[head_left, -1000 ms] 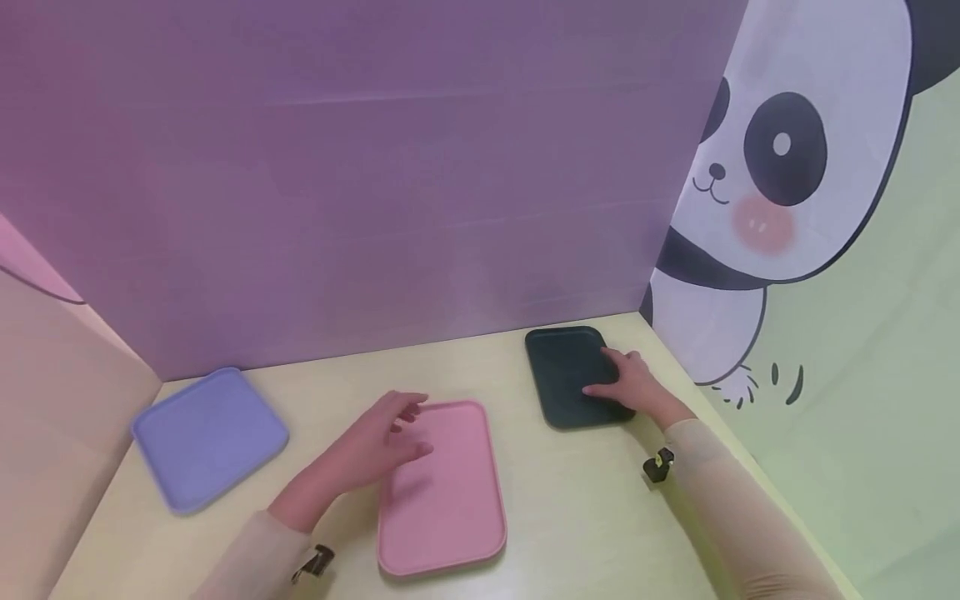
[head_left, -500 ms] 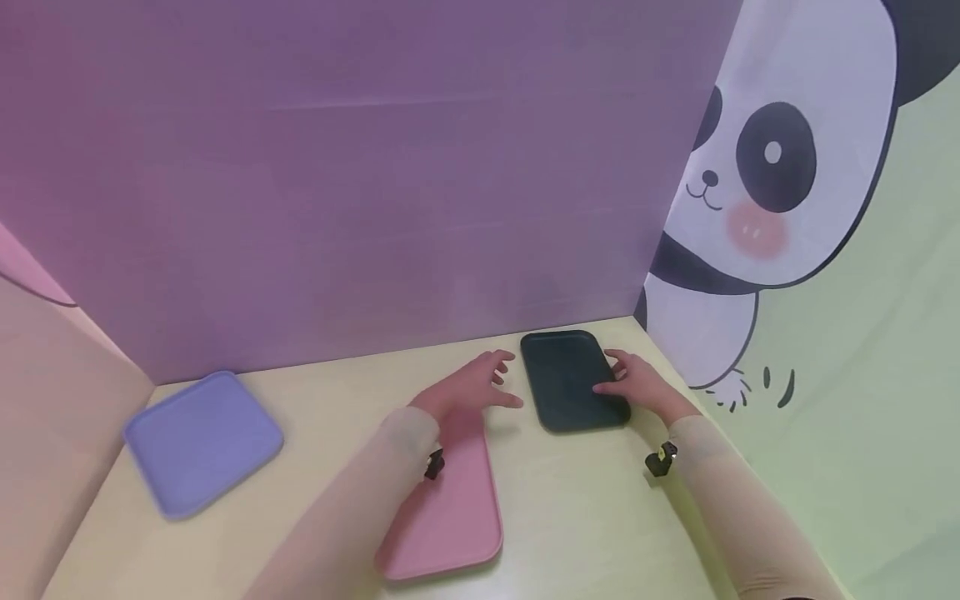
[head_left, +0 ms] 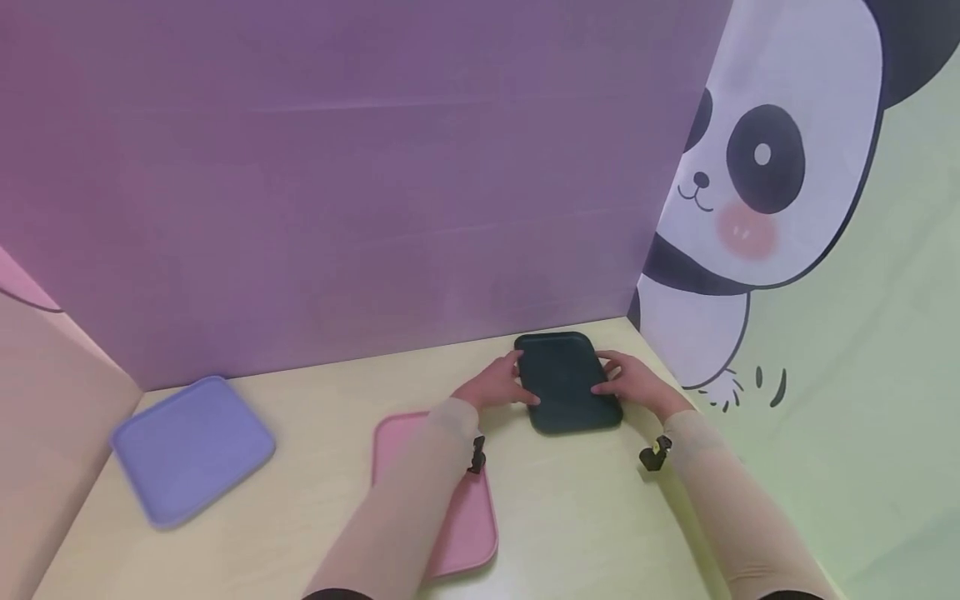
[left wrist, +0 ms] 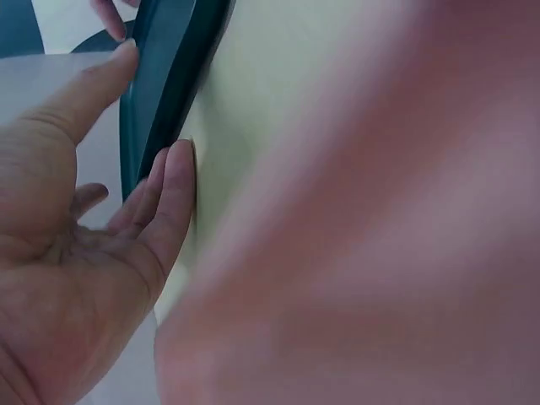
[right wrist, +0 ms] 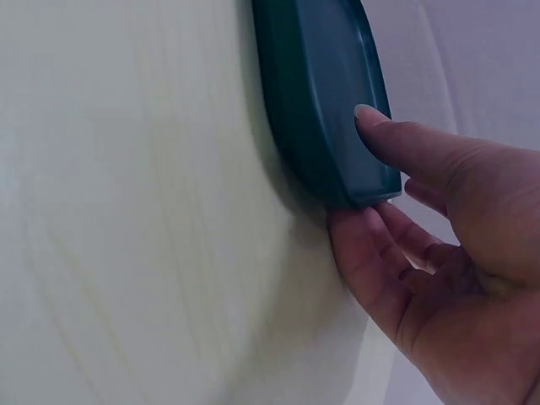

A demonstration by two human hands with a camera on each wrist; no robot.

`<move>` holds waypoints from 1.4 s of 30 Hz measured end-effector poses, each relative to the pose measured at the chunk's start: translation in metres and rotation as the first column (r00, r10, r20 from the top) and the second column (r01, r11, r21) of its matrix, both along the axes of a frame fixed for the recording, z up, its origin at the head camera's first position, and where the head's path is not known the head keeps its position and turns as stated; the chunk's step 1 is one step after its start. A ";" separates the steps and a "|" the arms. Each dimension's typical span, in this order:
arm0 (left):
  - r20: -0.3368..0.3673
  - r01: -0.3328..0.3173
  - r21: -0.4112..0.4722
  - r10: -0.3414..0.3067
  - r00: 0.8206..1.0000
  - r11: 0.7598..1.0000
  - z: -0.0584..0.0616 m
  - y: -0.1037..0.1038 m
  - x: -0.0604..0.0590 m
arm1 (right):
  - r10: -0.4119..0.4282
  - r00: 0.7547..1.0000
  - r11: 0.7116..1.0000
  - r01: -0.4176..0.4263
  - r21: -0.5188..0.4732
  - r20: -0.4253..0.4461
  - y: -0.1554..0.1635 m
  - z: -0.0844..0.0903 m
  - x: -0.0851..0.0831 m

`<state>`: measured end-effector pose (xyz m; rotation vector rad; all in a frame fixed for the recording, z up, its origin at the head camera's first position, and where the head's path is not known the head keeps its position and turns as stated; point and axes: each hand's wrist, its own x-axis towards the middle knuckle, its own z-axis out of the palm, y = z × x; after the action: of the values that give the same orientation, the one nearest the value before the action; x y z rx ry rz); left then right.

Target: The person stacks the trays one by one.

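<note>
A dark green tray (head_left: 564, 379), rectangular with rounded corners and a raised rim, lies at the far right of the table. My right hand (head_left: 636, 385) holds its right edge; in the right wrist view the thumb lies over the inner face and the fingertips sit under the rim. At the opposite edge is my left hand (head_left: 495, 383), its thumb over the rim. The left wrist view shows that hand's fingers (left wrist: 173, 190) nearly straight against the tray's outer side, and fingertips touch the table. Below my left forearm, a pink tray (head_left: 468, 533) is partly hidden.
A lavender-blue tray (head_left: 193, 450) lies at the table's left. The pale wooden table (head_left: 315, 467) meets a purple wall (head_left: 390, 208) at the back. A wall with a panda picture (head_left: 780, 167) stands close on the right.
My left hand has moved rightward from over the pink tray to the dark green tray's left edge. My right hand stays at its right edge. The view has shifted slightly.
</note>
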<state>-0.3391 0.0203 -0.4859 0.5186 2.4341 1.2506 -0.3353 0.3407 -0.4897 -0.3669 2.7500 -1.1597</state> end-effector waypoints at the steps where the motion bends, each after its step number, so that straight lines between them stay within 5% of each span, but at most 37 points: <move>1: -0.007 -0.005 -0.016 0.005 1.000 1.000 -0.001 0.002 -0.001 | -0.004 1.000 1.000 0.004 -0.015 0.013 0.000 0.000 0.000; 9: -0.034 -0.043 -0.040 0.042 0.999 0.998 -0.005 0.008 -0.005 | -0.014 0.996 0.993 0.023 -0.113 0.088 0.001 0.000 0.000; 23: 0.049 -0.065 0.036 0.063 0.997 0.997 -0.006 0.006 -0.006 | -0.022 0.991 0.977 0.049 -0.207 0.131 0.005 -0.004 0.000; 37: 0.128 -0.098 0.205 0.072 0.989 0.974 0.008 0.001 0.004 | -0.028 0.990 0.970 0.060 -0.234 0.139 0.005 -0.003 0.001; 42: 0.082 -0.100 0.166 0.088 0.993 0.981 0.013 0.001 0.002 | -0.021 0.988 0.958 0.064 -0.280 0.155 0.007 0.001 0.002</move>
<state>-0.3368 0.0211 -0.4733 0.3983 2.3276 1.4982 -0.3334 0.3475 -0.4883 -0.2379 2.4771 -1.5325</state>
